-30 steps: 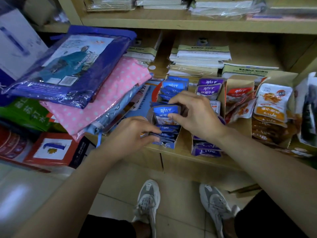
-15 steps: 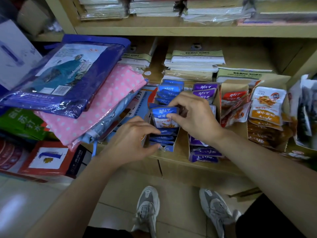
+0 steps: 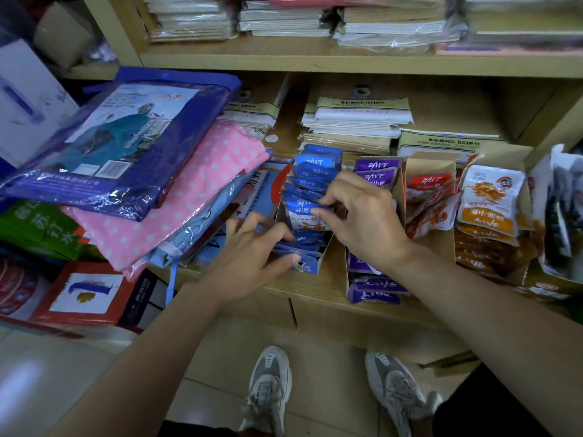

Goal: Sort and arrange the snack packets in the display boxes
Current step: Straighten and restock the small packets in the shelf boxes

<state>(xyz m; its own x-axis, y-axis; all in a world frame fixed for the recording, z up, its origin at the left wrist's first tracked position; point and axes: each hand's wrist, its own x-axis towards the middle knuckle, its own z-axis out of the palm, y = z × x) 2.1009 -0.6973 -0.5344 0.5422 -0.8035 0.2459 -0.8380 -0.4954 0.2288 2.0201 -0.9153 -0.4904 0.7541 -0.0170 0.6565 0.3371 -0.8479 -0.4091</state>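
A cardboard display box [image 3: 322, 265] on the wooden shelf holds a row of blue snack packets [image 3: 318, 162]. My right hand [image 3: 362, 222] pinches one upright blue packet [image 3: 299, 212] in the middle of that row. At the box's front my left hand [image 3: 249, 260] holds the lower blue packets [image 3: 307, 239], fingers on top and thumb against the front end. To the right stand boxes of purple packets [image 3: 375, 176], red packets [image 3: 427, 184] and orange packets [image 3: 490, 200].
Bagged raincoats, one blue [image 3: 120, 143] and one pink dotted [image 3: 189, 197], overhang the shelf at the left, close to the blue box. Stacks of notebooks [image 3: 356, 121] lie behind the boxes. More goods [image 3: 564, 212] crowd the right edge. My shoes [image 3: 271, 389] stand on the tiled floor below.
Both hands stay at the blue box. My left fingers have spread and reached further in over the lower packets. My right hand keeps its pinch on the upright blue packet.
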